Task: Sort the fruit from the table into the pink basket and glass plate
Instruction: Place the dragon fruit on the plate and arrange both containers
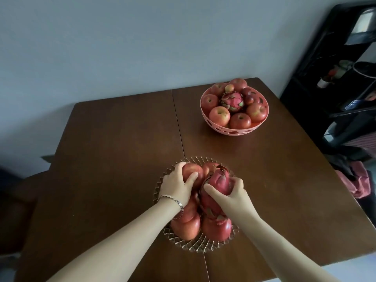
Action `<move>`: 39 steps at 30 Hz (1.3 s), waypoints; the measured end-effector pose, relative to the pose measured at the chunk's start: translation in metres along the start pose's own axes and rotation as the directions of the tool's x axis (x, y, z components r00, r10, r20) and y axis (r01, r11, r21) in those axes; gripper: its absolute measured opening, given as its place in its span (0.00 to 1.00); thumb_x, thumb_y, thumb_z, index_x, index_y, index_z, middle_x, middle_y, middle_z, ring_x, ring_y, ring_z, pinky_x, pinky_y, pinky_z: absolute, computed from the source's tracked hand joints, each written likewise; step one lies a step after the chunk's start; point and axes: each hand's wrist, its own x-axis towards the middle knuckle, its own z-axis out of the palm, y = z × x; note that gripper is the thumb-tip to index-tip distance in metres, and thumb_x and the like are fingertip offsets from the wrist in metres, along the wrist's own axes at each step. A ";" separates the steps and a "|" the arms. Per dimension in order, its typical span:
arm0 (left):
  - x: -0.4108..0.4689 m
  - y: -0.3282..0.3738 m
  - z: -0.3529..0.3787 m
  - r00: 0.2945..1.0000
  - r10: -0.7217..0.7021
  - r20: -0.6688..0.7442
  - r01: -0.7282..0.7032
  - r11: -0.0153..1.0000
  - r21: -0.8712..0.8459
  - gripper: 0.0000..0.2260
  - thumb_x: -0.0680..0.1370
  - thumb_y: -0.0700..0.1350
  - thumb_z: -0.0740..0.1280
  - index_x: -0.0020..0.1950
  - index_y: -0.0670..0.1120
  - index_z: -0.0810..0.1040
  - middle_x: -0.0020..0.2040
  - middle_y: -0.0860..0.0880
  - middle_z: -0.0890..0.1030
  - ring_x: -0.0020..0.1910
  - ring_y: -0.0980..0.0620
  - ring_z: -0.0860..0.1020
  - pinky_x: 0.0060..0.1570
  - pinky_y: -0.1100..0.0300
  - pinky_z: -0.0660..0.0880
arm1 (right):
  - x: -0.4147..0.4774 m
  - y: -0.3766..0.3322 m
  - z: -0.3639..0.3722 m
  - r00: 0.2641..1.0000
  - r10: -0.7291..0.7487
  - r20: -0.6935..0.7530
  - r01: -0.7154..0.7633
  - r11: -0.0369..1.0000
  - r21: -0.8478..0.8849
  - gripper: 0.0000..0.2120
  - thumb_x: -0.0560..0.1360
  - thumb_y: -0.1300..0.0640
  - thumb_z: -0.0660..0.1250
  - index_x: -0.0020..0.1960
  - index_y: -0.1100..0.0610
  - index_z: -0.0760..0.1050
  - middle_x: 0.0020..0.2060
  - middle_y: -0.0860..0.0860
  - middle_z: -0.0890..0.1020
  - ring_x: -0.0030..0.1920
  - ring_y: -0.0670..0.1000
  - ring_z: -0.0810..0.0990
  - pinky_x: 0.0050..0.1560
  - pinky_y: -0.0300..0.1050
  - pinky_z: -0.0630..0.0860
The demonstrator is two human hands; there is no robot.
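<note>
Cut glass, ridged and spiked along its rim, formed the glass plate [184, 246] that sat at the near middle of the dark brown wooden surface [114, 143]. It was heaped with red apples and dragon fruit, and both of the person's bare hands were on that heap. The left hand [178, 183], a silver bracelet [173, 200] at its wrist, was curled over the apple [193, 170] at the plate's far left side, fingers spread across it, probably to steady it so that it would not roll off. The right hand [231, 193] was closed around a dragon fruit [218, 180] at the top of the pile, seemingly to seat it among the apples. Beyond the plate and to its right, well apart from it, stood the pink basket [234, 130], a round bowl with holes in its wall, already full of apples with another dragon fruit [233, 101] in its middle. No fruit showed on the bare wood, so the sorting looked nearly finished.
</note>
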 end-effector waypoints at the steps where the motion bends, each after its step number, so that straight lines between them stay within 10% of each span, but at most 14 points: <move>1: -0.001 0.001 0.000 1.000 -0.027 -0.013 0.027 0.999 0.028 0.21 0.79 0.55 0.57 0.70 0.51 0.64 0.64 0.42 0.75 0.65 0.41 0.69 0.63 0.50 0.67 | -0.001 -0.002 0.005 1.000 0.004 -0.016 -0.005 0.999 -0.042 0.43 0.57 0.31 0.68 0.64 0.53 0.63 0.56 0.53 0.76 0.54 0.55 0.78 0.55 0.53 0.77; 11: -0.002 0.001 -0.001 0.995 -0.095 0.010 0.094 0.993 0.074 0.21 0.80 0.57 0.51 0.73 0.54 0.57 0.70 0.44 0.64 0.64 0.39 0.71 0.68 0.48 0.62 | 0.020 -0.022 -0.008 0.984 0.169 0.056 -0.117 0.852 -0.510 0.52 0.63 0.24 0.57 0.74 0.59 0.56 0.69 0.60 0.63 0.69 0.62 0.63 0.68 0.55 0.64; 16: -0.002 -0.001 -0.004 0.997 -0.082 0.010 0.081 0.994 0.077 0.22 0.79 0.58 0.52 0.72 0.55 0.58 0.69 0.45 0.66 0.64 0.42 0.72 0.67 0.47 0.63 | 0.029 -0.047 -0.006 0.954 -0.292 0.058 0.293 0.880 -0.374 0.35 0.72 0.37 0.62 0.73 0.53 0.60 0.70 0.55 0.64 0.71 0.56 0.58 0.69 0.52 0.61; 19: -0.008 -0.002 -0.007 0.996 -0.074 0.042 0.072 0.996 0.054 0.25 0.79 0.57 0.55 0.74 0.53 0.55 0.71 0.45 0.65 0.66 0.43 0.70 0.68 0.47 0.64 | 0.042 -0.059 0.005 0.840 -0.442 0.315 0.536 0.767 -0.353 0.27 0.73 0.47 0.66 0.71 0.47 0.63 0.66 0.53 0.72 0.63 0.51 0.70 0.64 0.45 0.67; 23: -0.025 -0.011 -0.013 0.996 -0.056 0.074 0.048 0.993 0.109 0.32 0.74 0.55 0.63 0.75 0.51 0.54 0.71 0.47 0.64 0.69 0.45 0.66 0.69 0.48 0.64 | 0.054 -0.064 0.020 0.797 -0.327 0.508 0.573 0.675 -0.465 0.26 0.72 0.46 0.68 0.68 0.43 0.65 0.62 0.52 0.75 0.61 0.52 0.74 0.60 0.46 0.71; 39: -0.047 -0.025 -0.005 0.998 0.059 0.018 -0.061 0.995 0.084 0.29 0.69 0.58 0.71 0.64 0.48 0.67 0.63 0.50 0.69 0.65 0.51 0.68 0.60 0.63 0.67 | 0.062 -0.070 0.033 0.875 -0.187 0.447 0.445 0.673 -0.591 0.28 0.70 0.35 0.62 0.67 0.45 0.65 0.61 0.52 0.76 0.58 0.55 0.76 0.56 0.48 0.74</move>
